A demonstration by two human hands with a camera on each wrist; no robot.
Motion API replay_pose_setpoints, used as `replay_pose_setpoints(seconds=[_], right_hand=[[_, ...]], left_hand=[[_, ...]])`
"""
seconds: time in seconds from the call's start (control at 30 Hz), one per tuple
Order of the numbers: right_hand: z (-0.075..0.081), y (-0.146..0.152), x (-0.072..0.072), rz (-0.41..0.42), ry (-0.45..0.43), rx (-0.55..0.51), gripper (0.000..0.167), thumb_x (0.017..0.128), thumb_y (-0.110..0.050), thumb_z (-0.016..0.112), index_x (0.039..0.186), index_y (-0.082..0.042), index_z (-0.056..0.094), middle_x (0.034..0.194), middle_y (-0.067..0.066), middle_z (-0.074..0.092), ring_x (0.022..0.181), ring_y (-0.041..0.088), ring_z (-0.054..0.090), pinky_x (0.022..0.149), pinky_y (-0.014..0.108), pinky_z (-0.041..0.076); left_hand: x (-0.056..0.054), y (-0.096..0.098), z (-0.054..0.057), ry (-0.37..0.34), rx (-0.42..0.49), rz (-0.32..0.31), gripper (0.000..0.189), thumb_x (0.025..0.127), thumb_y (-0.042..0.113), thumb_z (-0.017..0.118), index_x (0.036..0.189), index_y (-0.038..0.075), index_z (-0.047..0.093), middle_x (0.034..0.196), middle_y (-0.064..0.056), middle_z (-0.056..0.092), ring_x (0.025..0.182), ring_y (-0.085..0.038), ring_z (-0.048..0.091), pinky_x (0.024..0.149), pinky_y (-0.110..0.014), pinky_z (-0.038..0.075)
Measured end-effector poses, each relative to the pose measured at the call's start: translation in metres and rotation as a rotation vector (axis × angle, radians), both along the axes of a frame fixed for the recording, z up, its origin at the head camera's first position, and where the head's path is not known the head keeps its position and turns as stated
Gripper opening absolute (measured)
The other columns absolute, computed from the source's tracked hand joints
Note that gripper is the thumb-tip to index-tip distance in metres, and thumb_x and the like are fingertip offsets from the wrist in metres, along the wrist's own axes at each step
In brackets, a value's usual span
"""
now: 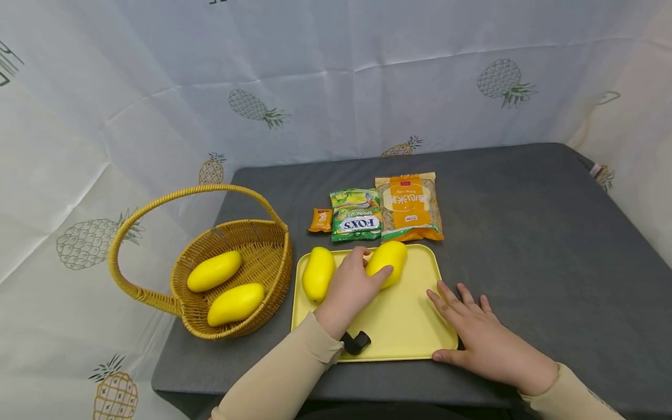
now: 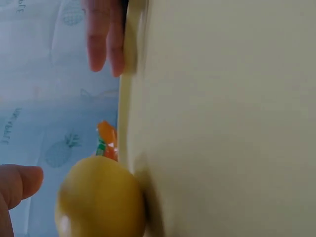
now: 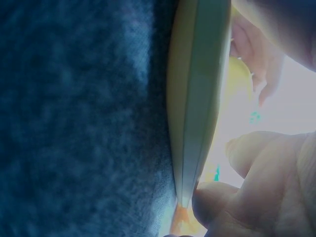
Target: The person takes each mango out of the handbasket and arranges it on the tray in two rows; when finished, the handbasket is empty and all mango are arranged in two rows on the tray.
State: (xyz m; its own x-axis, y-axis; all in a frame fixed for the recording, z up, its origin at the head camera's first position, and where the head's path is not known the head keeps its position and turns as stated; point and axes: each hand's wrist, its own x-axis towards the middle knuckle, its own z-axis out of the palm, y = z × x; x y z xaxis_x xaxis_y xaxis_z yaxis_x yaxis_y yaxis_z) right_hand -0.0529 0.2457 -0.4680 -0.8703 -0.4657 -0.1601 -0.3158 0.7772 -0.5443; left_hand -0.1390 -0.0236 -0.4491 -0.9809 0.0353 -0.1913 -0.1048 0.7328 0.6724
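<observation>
My left hand (image 1: pixel 353 286) reaches over a yellow mango (image 1: pixel 392 259) lying on the pale yellow tray (image 1: pixel 404 332). In the left wrist view, a gap shows between a digit (image 2: pixel 22 182) and the mango (image 2: pixel 101 200); some of my fingers are hidden in the head view. A second mango (image 1: pixel 318 274) lies on the tray, left of that hand. My right hand (image 1: pixel 485 341) rests at the tray's right front corner with its fingers spread. Two more mangoes, one farther back (image 1: pixel 215 271) and one nearer (image 1: pixel 236 304), lie in the wicker basket (image 1: pixel 273 251).
Behind the tray are a small orange packet (image 1: pixel 321 220), a green Fox's bag (image 1: pixel 357 216) and a larger orange-and-clear bag (image 1: pixel 409 204). The basket's tall handle (image 1: pixel 157 204) arches to the left. A black device (image 1: pixel 357 343) sits by my left cuff. Grey cloth (image 1: pixel 514 233) covers the table.
</observation>
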Motion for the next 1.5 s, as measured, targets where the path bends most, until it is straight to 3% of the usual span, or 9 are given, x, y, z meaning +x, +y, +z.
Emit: replay_pose_setpoints(seconds=[0.17, 0.27, 0.5, 0.67, 0.83, 1.03, 1.17, 1.3, 1.5], right_hand=[[0.001, 0.001, 0.000, -0.006, -0.007, -0.012, 0.109, 0.087, -0.064, 0.086, 0.175, -0.024, 0.034, 0.183, 0.017, 0.023, 0.163, 0.063, 0.015, 0.117, 0.090, 0.014], [0.001, 0.002, 0.000, -0.007, -0.003, -0.007, 0.110, 0.087, -0.065, 0.085, 0.175, -0.025, 0.034, 0.183, 0.017, 0.023, 0.163, 0.063, 0.016, 0.116, 0.090, 0.015], [-0.001, 0.003, -0.001, -0.008, -0.022, -0.004, 0.111, 0.087, -0.067, 0.084, 0.175, -0.024, 0.034, 0.183, 0.017, 0.023, 0.163, 0.063, 0.015, 0.116, 0.090, 0.014], [-0.001, 0.004, 0.000, -0.013, -0.033, -0.014, 0.111, 0.087, -0.067, 0.084, 0.176, -0.024, 0.032, 0.184, 0.017, 0.022, 0.163, 0.064, 0.013, 0.117, 0.091, 0.012], [-0.002, 0.004, 0.002, -0.019, -0.041, -0.018, 0.113, 0.086, -0.068, 0.084, 0.176, -0.025, 0.031, 0.184, 0.017, 0.021, 0.163, 0.064, 0.012, 0.116, 0.091, 0.012], [-0.002, 0.003, 0.001, -0.023, -0.043, -0.010, 0.114, 0.085, -0.068, 0.084, 0.176, -0.025, 0.031, 0.184, 0.017, 0.021, 0.163, 0.065, 0.013, 0.116, 0.091, 0.013], [-0.002, 0.002, 0.000, -0.023, -0.042, -0.003, 0.115, 0.085, -0.068, 0.085, 0.176, -0.025, 0.031, 0.184, 0.017, 0.022, 0.163, 0.065, 0.014, 0.116, 0.091, 0.013], [-0.003, 0.002, -0.001, -0.018, -0.038, 0.001, 0.115, 0.085, -0.068, 0.085, 0.176, -0.025, 0.031, 0.184, 0.017, 0.022, 0.163, 0.065, 0.014, 0.115, 0.091, 0.014], [-0.003, 0.000, -0.002, -0.007, -0.033, 0.003, 0.114, 0.085, -0.068, 0.085, 0.176, -0.025, 0.031, 0.183, 0.017, 0.022, 0.162, 0.065, 0.015, 0.115, 0.092, 0.014]], left_hand=[[0.011, -0.003, 0.016, 0.050, -0.126, -0.059, 0.081, 0.100, 0.060, 0.076, 0.162, 0.016, 0.049, 0.151, -0.011, 0.063, 0.126, -0.030, 0.067, 0.106, -0.052, 0.057], [0.021, -0.007, 0.030, 0.090, -0.170, -0.104, 0.080, 0.101, 0.059, 0.075, 0.163, 0.015, 0.049, 0.151, -0.011, 0.062, 0.122, -0.029, 0.067, 0.103, -0.051, 0.058], [0.043, -0.025, 0.058, 0.235, -0.072, -0.147, 0.068, 0.101, 0.051, 0.077, 0.157, 0.017, 0.057, 0.146, -0.005, 0.068, 0.108, -0.021, 0.074, 0.091, -0.043, 0.061], [0.050, -0.048, 0.075, 0.339, -0.054, -0.132, 0.056, 0.102, 0.042, 0.078, 0.150, 0.017, 0.065, 0.130, -0.002, 0.074, 0.099, -0.018, 0.075, 0.082, -0.039, 0.061], [0.044, -0.088, 0.097, 0.358, -0.103, -0.075, 0.051, 0.101, 0.037, 0.081, 0.146, 0.017, 0.068, 0.128, -0.003, 0.076, 0.100, -0.021, 0.075, 0.085, -0.044, 0.063], [0.023, -0.161, 0.123, 0.280, -0.113, -0.054, 0.045, 0.106, 0.036, 0.076, 0.147, 0.019, 0.067, 0.131, -0.005, 0.074, 0.108, -0.026, 0.076, 0.093, -0.051, 0.062], [0.007, -0.206, 0.128, 0.162, -0.090, -0.138, 0.047, 0.109, 0.036, 0.073, 0.152, 0.019, 0.063, 0.136, -0.007, 0.072, 0.115, -0.028, 0.071, 0.095, -0.049, 0.058], [-0.005, -0.237, 0.116, 0.060, -0.071, -0.254, 0.052, 0.108, 0.031, 0.074, 0.155, 0.014, 0.061, 0.141, -0.014, 0.071, 0.120, -0.031, 0.071, 0.097, -0.049, 0.060], [-0.009, -0.258, 0.091, -0.076, -0.085, -0.348, 0.060, 0.107, 0.029, 0.076, 0.158, 0.005, 0.057, 0.148, -0.019, 0.067, 0.133, -0.038, 0.067, 0.107, -0.056, 0.058]])
